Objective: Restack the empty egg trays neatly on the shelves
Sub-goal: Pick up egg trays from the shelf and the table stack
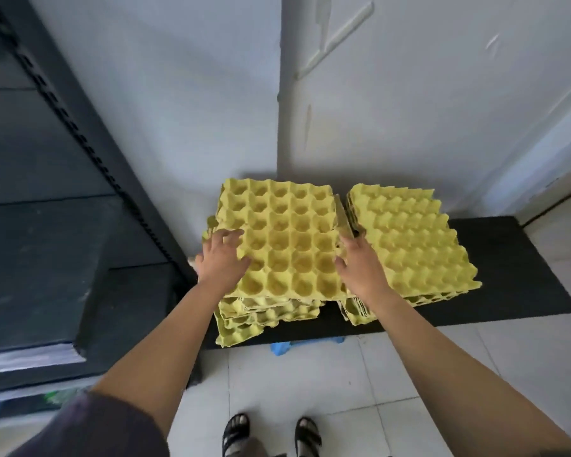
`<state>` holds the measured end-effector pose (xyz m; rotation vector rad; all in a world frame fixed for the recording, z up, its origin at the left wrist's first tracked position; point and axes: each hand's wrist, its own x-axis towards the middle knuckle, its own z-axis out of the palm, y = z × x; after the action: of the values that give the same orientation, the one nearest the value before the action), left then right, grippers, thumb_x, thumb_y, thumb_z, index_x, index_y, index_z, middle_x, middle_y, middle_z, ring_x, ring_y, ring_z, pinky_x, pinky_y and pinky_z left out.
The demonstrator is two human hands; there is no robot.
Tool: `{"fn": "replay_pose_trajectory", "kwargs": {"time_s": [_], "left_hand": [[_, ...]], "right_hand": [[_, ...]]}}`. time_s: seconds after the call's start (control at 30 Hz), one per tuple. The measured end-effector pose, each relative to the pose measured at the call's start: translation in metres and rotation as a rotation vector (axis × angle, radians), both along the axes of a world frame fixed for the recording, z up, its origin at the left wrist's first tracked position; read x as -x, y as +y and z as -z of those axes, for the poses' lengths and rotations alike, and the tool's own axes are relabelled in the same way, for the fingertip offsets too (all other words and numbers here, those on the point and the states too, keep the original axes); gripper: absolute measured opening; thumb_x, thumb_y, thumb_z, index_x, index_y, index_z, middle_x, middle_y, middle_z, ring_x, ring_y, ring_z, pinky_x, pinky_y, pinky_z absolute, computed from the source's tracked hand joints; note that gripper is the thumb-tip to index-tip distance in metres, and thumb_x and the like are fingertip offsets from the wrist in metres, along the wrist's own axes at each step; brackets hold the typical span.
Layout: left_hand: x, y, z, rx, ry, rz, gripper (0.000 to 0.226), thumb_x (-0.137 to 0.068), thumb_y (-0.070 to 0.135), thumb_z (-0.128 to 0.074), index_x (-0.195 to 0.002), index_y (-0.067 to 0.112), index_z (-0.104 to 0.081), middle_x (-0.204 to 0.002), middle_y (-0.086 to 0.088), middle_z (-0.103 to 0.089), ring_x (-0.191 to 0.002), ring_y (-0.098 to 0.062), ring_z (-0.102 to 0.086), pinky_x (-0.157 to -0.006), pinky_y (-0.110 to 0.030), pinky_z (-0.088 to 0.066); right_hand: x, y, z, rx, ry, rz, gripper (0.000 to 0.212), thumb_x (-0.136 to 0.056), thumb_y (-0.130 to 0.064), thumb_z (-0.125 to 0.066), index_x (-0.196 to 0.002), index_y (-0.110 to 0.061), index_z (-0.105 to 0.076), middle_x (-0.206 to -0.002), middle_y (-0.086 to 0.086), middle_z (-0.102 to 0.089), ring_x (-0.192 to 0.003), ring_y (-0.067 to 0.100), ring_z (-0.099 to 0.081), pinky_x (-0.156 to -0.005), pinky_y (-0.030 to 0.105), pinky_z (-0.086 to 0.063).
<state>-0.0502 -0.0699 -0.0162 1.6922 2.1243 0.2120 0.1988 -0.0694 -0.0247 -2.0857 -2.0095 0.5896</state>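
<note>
Two stacks of yellow egg trays (409, 239) sit on a black mat (508, 275) beside dark shelves (30, 225); left hand (221, 258) lies spread on the top tray (287, 239); right hand (360, 268) brackets its opposite rim, grip unclear; likely squaring it for lifting.

A dark purplish-grey sleeve (89, 427) covers the left upper arm at 7 o'clock. Beyond it the forearm and left hand (221, 258) are bare, as are the right arm and right hand (360, 268). At 6 o'clock both feet wear black open-toed sandals (236, 435) with wide straps.
</note>
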Motion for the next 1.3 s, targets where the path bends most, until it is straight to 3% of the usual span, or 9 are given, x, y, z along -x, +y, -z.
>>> {"fn": "replay_pose_trajectory", "kwargs": {"time_s": [0.17, 0.33, 0.5, 0.83, 0.97, 1.03, 1.13, 1.2, 1.3], "left_hand": [[0.006, -0.003, 0.034, 0.236, -0.501, -0.643, 0.082, -0.081, 0.031, -0.063, -0.147, 0.029, -0.014, -0.141, -0.013, -0.028, -0.125, -0.035, -0.033, -0.102, -0.047, -0.036], [0.014, 0.002, 0.035, 0.168, -0.507, -0.650, 0.086, -0.070, 0.052, -0.073, -0.140, 0.022, -0.033, -0.132, -0.011, -0.034, -0.118, -0.034, -0.043, -0.100, -0.050, -0.040], [0.015, 0.005, 0.005, -0.089, -0.596, -0.571, 0.059, -0.089, 0.039, -0.059, -0.137, 0.012, -0.038, -0.131, -0.010, -0.032, -0.095, -0.022, -0.048, -0.092, -0.036, -0.044], [0.023, -0.023, -0.049, -0.255, -0.600, -0.408, 0.056, -0.090, 0.035, -0.059, -0.137, 0.012, -0.038, -0.125, -0.008, -0.034, -0.098, -0.023, -0.048, -0.086, -0.030, -0.041], [0.038, -0.058, -0.074, -0.308, -0.637, -0.313, 0.060, -0.089, 0.031, -0.059, -0.141, 0.018, -0.033, -0.117, -0.002, -0.029, -0.111, -0.023, -0.044, -0.091, -0.029, -0.038], [0.046, -0.083, -0.084, -0.361, -0.488, -0.219, 0.065, -0.088, 0.033, -0.060, -0.144, 0.022, -0.029, -0.126, -0.005, -0.031, -0.121, -0.027, -0.036, -0.102, -0.039, -0.034], [0.054, -0.132, -0.095, -0.596, 0.079, -0.016, 0.058, -0.086, 0.044, -0.056, -0.138, 0.023, -0.039, -0.137, -0.012, -0.037, -0.125, -0.034, -0.035, -0.099, -0.052, -0.031], [0.056, -0.159, -0.101, -0.689, 0.341, 0.244, 0.057, -0.080, 0.055, -0.051, -0.128, 0.026, -0.046, -0.127, -0.009, -0.051, -0.116, -0.032, -0.048, -0.093, -0.052, -0.037], [0.061, -0.198, -0.107, -0.613, 0.552, 0.495, 0.067, -0.062, 0.052, -0.075, -0.121, 0.026, -0.055, -0.114, -0.005, -0.063, -0.105, -0.029, -0.060, -0.090, -0.052, -0.043]], "right_hand": [[-0.006, 0.021, 0.040, 0.333, 0.307, 0.284, 0.060, -0.095, -0.025, -0.054, -0.147, -0.017, -0.026, -0.132, 0.018, -0.047, -0.085, 0.023, -0.059, -0.070, 0.030, -0.049], [0.002, 0.030, 0.065, 0.364, 0.302, 0.394, 0.059, -0.088, -0.043, -0.059, -0.135, -0.014, -0.041, -0.114, 0.008, -0.061, -0.100, 0.027, -0.061, -0.087, 0.043, -0.053], [0.013, 0.032, 0.038, 0.079, 0.451, 0.548, 0.042, -0.092, -0.025, -0.051, -0.129, -0.008, -0.046, -0.090, 0.009, -0.062, -0.062, 0.018, -0.049, -0.054, 0.031, -0.040], [0.023, -0.014, -0.004, -0.107, 0.601, 0.533, 0.041, -0.096, -0.019, -0.049, -0.135, -0.007, -0.045, -0.107, 0.009, -0.063, -0.088, 0.021, -0.061, -0.083, 0.040, -0.052], [0.037, -0.039, -0.022, -0.100, 0.741, 0.505, 0.042, -0.098, -0.016, -0.047, -0.139, -0.008, -0.042, -0.121, -0.004, -0.050, -0.106, 0.016, -0.052, -0.094, 0.033, -0.042], [0.045, -0.050, -0.032, -0.109, 0.808, 0.490, 0.043, -0.098, -0.014, -0.047, -0.140, -0.008, -0.041, -0.122, -0.004, -0.046, -0.109, 0.014, -0.047, -0.096, 0.033, -0.038], [0.057, -0.067, -0.042, -0.090, 0.836, 0.423, 0.044, -0.098, -0.014, -0.047, -0.140, -0.007, -0.041, -0.137, 0.009, -0.049, -0.122, 0.025, -0.049, -0.102, 0.035, -0.038], [0.066, -0.078, -0.049, -0.059, 0.846, 0.371, 0.043, -0.098, -0.014, -0.047, -0.140, -0.006, -0.041, -0.135, 0.009, -0.048, -0.125, 0.026, -0.046, -0.098, 0.031, -0.036], [0.086, -0.095, -0.057, 0.002, 0.868, 0.283, 0.043, -0.098, -0.017, -0.048, -0.139, -0.006, -0.043, -0.137, 0.008, -0.049, -0.124, 0.026, -0.049, -0.104, 0.037, -0.039]]}}
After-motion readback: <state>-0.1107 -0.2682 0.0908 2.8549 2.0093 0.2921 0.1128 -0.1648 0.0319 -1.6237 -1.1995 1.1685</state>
